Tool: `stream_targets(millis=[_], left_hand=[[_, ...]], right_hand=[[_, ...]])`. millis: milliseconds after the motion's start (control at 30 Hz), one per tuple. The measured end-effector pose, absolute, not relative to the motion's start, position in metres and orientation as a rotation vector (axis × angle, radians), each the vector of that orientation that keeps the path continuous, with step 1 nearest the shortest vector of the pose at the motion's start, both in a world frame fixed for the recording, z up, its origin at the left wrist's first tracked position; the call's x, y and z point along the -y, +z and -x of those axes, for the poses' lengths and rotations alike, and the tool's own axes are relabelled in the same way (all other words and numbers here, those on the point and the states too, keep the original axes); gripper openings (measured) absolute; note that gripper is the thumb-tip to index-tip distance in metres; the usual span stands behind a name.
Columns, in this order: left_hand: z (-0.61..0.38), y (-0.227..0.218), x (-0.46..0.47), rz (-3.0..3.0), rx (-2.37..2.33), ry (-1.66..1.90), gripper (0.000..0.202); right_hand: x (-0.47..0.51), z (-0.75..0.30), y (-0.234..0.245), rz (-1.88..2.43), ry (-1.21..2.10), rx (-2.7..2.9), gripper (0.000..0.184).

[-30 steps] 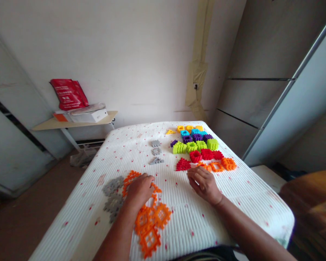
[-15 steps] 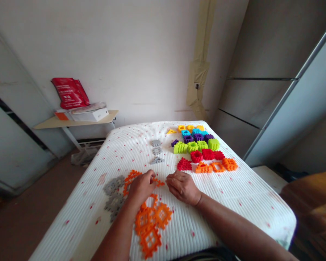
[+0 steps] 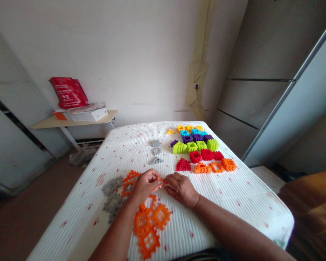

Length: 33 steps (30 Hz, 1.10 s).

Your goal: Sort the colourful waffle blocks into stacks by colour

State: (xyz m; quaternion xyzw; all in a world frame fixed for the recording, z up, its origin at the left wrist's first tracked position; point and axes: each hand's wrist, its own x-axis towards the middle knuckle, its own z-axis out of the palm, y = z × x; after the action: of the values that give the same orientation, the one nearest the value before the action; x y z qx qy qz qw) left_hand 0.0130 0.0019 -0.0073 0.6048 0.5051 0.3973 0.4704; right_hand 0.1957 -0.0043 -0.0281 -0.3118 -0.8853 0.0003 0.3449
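Near the middle of the padded table, my left hand (image 3: 147, 183) is closed on a small orange interlocking toy piece (image 3: 159, 185), mostly hidden by the fingers. My right hand (image 3: 181, 187) has its fingers curled together at the piece's right end and seems to grip it too. Below and left of the hands lie several flat orange window-frame pieces (image 3: 149, 242) with toothed edges. Another orange piece (image 3: 128, 188) rests partly behind my left wrist, beside flat grey toothed pieces (image 3: 112, 203).
Rows of assembled blocks stand to the right: orange (image 3: 228, 164), red (image 3: 207, 154), green (image 3: 179, 147), purple (image 3: 187, 139), blue (image 3: 195, 132) and yellow (image 3: 180, 128). Grey pieces (image 3: 155, 150) form a short column. A side table (image 3: 108, 117) holds a red bag (image 3: 66, 92) and boxes.
My right hand has closed in on the orange piece from the right. My left fingers now pinch the piece, and it is tilted between both hands. The laid-out blocks have not moved.
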Motion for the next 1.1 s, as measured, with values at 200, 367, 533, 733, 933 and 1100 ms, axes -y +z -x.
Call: stream_targets(millis=[200, 367, 533, 733, 933, 1100], left_hand=[[-0.013, -0.013, -0.002, -1.463, -1.172, 0.936, 0.016], [-0.012, -0.016, -0.003, -1.451, -1.145, 0.922, 0.018], [-0.012, -0.015, -0.002, -1.436, -1.146, 0.912, 0.021], [-0.011, -0.014, -0.002, -1.430, -1.133, 0.917, 0.023], [-0.011, -0.012, -0.001, -1.435, -1.126, 0.909, 0.025], [-0.011, -0.007, 0.001, -1.452, -1.163, 0.967, 0.027]], right_hand=[[0.003, -0.196, -0.031, 0.822, -0.008, 2.305, 0.012], [0.005, -0.196, -0.028, 0.793, 0.032, 2.313, 0.012], [0.004, -0.197, -0.029, 0.783, 0.078, 2.296, 0.016], [0.004, -0.196, -0.030, 0.785, 0.046, 2.279, 0.017], [0.006, -0.196, -0.027, 0.782, 0.028, 2.262, 0.018], [0.004, -0.208, -0.022, 0.771, 0.010, 2.192, 0.015]])
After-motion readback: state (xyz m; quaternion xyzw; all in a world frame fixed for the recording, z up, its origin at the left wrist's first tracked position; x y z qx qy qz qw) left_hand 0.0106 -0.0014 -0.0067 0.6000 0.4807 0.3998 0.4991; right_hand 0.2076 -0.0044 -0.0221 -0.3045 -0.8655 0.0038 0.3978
